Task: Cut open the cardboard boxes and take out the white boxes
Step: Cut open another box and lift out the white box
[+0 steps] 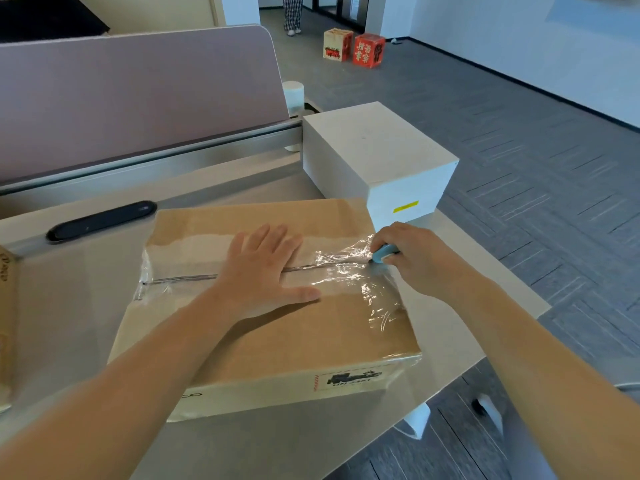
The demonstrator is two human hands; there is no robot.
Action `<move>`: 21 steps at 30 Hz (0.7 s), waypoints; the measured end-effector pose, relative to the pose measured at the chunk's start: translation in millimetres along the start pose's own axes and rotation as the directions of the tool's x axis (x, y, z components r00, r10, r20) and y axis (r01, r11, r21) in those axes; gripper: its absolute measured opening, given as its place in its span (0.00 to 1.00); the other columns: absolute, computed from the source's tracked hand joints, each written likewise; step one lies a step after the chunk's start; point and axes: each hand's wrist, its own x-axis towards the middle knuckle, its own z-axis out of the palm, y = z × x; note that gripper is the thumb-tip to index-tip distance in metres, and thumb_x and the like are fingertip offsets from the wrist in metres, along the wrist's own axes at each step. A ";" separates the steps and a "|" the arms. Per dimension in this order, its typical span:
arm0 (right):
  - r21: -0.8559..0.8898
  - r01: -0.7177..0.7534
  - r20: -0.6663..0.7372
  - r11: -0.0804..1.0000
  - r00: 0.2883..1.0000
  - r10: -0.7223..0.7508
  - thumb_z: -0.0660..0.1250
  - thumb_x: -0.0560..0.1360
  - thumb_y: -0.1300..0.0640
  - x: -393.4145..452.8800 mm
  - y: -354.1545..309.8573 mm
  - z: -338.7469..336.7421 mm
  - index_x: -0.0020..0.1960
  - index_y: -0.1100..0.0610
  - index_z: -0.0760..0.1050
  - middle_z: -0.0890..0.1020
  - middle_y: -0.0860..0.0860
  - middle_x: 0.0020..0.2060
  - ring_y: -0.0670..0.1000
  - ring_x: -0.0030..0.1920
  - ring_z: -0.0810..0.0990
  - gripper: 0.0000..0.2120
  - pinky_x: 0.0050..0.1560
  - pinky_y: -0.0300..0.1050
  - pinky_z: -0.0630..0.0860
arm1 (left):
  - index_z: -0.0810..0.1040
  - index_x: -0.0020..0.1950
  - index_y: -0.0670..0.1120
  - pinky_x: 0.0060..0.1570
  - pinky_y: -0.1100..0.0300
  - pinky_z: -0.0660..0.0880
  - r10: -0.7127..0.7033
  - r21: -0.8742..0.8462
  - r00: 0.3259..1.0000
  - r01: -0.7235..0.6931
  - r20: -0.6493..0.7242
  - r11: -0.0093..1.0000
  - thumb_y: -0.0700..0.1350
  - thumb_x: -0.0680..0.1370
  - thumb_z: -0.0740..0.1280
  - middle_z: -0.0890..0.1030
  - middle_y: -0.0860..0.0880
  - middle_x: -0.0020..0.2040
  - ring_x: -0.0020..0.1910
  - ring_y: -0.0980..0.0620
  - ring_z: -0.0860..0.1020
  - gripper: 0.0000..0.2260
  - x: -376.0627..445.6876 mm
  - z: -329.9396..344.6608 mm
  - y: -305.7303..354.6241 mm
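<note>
A brown cardboard box [277, 344] lies flat on the desk, its top seam covered with clear tape [346, 271]. My left hand [263, 268] presses flat on the middle of the lid, fingers spread across the seam. My right hand [415, 258] grips a small light-blue cutter [382, 253] whose tip sits on the tape at the right end of the seam. A white box [377, 157] with a yellow sticker stands on the desk just behind the cardboard box, to the right.
A mauve partition [138, 98] runs along the back of the grey desk [69, 296]. A black oval cable port [100, 220] lies at left. Part of another cardboard box [7, 323] shows at the left edge. The desk's right edge drops to carpet.
</note>
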 end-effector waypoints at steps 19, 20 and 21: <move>0.440 -0.038 -0.248 0.897 0.955 0.162 0.68 0.71 0.67 -13.8 25.5 -15.1 0.44 0.54 0.74 0.75 0.39 0.37 0.35 0.37 0.74 0.09 0.38 0.22 0.67 | 0.50 0.76 0.55 0.72 0.50 0.44 -0.040 0.003 0.999 0.040 0.010 0.999 0.81 0.45 0.27 0.48 0.53 0.77 0.76 0.50 0.46 0.63 1.3 -0.2 0.8; 0.458 -0.050 -0.263 0.888 0.946 0.189 0.69 0.71 0.66 -16.6 21.4 -16.2 0.45 0.54 0.74 0.75 0.39 0.37 0.37 0.37 0.74 0.09 0.38 0.22 0.67 | 0.51 0.75 0.55 0.72 0.50 0.44 -0.035 -0.008 0.999 0.035 0.011 0.999 0.82 0.45 0.30 0.49 0.53 0.77 0.75 0.50 0.47 0.62 1.9 -0.6 0.1; 0.479 -0.062 -0.270 0.875 0.939 0.215 0.69 0.71 0.65 -19.5 15.2 -14.5 0.44 0.54 0.74 0.75 0.40 0.37 0.39 0.37 0.74 0.08 0.37 0.23 0.68 | 0.52 0.75 0.55 0.72 0.51 0.45 -0.025 -0.032 1.000 0.025 0.013 0.999 0.82 0.47 0.35 0.50 0.53 0.77 0.75 0.50 0.48 0.61 2.1 -1.7 -0.7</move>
